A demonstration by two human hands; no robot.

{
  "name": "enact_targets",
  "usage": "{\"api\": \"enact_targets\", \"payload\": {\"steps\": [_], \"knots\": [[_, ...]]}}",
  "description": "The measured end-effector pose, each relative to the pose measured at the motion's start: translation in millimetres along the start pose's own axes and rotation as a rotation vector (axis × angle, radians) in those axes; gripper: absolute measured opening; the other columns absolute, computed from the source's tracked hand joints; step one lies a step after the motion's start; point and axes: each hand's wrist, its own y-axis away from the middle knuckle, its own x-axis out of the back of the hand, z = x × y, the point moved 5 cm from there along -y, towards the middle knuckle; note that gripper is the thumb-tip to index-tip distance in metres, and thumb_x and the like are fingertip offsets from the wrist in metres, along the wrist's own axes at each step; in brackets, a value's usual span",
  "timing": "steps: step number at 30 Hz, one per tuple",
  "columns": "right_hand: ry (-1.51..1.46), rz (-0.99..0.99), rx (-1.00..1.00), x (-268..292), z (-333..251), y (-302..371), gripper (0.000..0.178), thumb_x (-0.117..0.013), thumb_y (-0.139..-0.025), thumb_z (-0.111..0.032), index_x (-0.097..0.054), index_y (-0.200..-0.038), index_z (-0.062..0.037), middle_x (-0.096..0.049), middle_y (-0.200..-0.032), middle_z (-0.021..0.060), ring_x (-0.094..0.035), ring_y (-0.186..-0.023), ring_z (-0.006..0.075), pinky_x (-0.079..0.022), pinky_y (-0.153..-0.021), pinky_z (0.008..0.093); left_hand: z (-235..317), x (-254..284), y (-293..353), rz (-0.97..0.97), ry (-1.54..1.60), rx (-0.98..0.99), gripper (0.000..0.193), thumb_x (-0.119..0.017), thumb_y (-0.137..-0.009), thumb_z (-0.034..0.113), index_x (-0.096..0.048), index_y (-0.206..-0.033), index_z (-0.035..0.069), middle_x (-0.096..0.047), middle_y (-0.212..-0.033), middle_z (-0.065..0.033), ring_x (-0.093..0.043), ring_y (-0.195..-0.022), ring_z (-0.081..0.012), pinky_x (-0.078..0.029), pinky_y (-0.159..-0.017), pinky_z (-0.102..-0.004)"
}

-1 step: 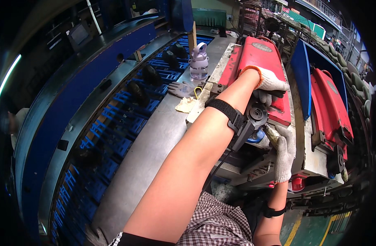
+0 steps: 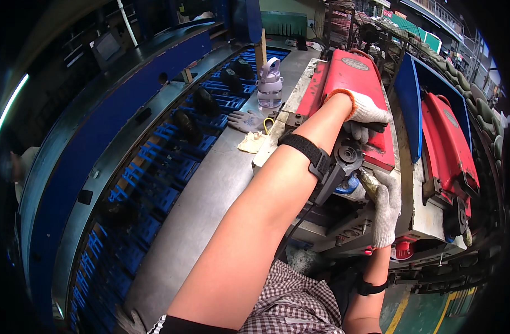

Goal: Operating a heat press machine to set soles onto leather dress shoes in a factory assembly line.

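My left hand [image 2: 370,111], in a white glove with an orange cuff and grey fingers, is curled over the front of a red machine cover [image 2: 352,72]. A dark piece shows beneath its fingers; what they grip is mostly hidden. Lower and nearer, my right hand [image 2: 385,209] in a white knit glove is closed around a worn yellowish handle [image 2: 369,182]. Between the hands sits a round dark grey hub [image 2: 349,156], partly behind my left wrist. A blue part [image 2: 348,184] shows beneath that hub.
A second red machine cover [image 2: 449,142] with a blue side panel [image 2: 409,106] stands at right. Left lies a steel worktop [image 2: 202,206] bearing a lilac bottle [image 2: 270,83], a grey glove [image 2: 245,121] and a cream scrap [image 2: 251,142]. Beyond runs a blue rack [image 2: 155,150] with dark rounded pieces.
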Motion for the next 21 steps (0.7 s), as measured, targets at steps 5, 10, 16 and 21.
{"api": "enact_targets", "payload": {"steps": [5, 10, 16, 21], "knots": [[-0.058, 0.005, -0.026, 0, 3, 1, 0.032, -0.054, -0.103, -0.016, -0.067, -0.127, 0.0011, -0.067, -0.121, 0.0146, -0.061, -0.115, 0.0252, -0.046, -0.105, 0.0373, 1, 0, -1, 0.006, 0.007, -0.014, 0.056, -0.045, -0.101, 0.059, -0.075, -0.104, 0.012, -0.081, -0.092, -0.0082, -0.066, -0.057, -0.0122, -0.051, -0.054, -0.0293], [-0.044, -0.005, 0.008, 0, -8, 0, 0.031, -0.054, -0.104, -0.015, -0.067, -0.126, 0.0018, -0.067, -0.122, 0.0145, -0.061, -0.115, 0.0245, -0.046, -0.106, 0.0367, 0, 0, -3, 0.018, 0.013, -0.021, 0.055, -0.046, -0.101, 0.058, -0.075, -0.104, 0.012, -0.081, -0.092, -0.0092, -0.066, -0.057, -0.0129, -0.050, -0.053, -0.0288], [0.020, -0.022, 0.052, 1, -12, -1, 0.031, -0.054, -0.104, -0.015, -0.066, -0.127, 0.0021, -0.067, -0.121, 0.0141, -0.061, -0.116, 0.0233, -0.046, -0.105, 0.0361, -3, 0, -8, 0.008, 0.044, -0.005, 0.053, -0.049, -0.100, 0.057, -0.074, -0.103, 0.011, -0.081, -0.091, -0.0119, -0.066, -0.056, -0.0137, -0.051, -0.053, -0.0299], [-0.009, -0.023, 0.013, 0, -14, -1, 0.031, -0.053, -0.104, -0.014, -0.066, -0.127, 0.0020, -0.067, -0.120, 0.0142, -0.061, -0.115, 0.0235, -0.046, -0.105, 0.0359, -3, -1, -7, 0.002, 0.070, -0.015, 0.051, -0.050, -0.099, 0.057, -0.073, -0.103, 0.011, -0.080, -0.090, -0.0125, -0.065, -0.053, -0.0141, -0.050, -0.050, -0.0301]]}}
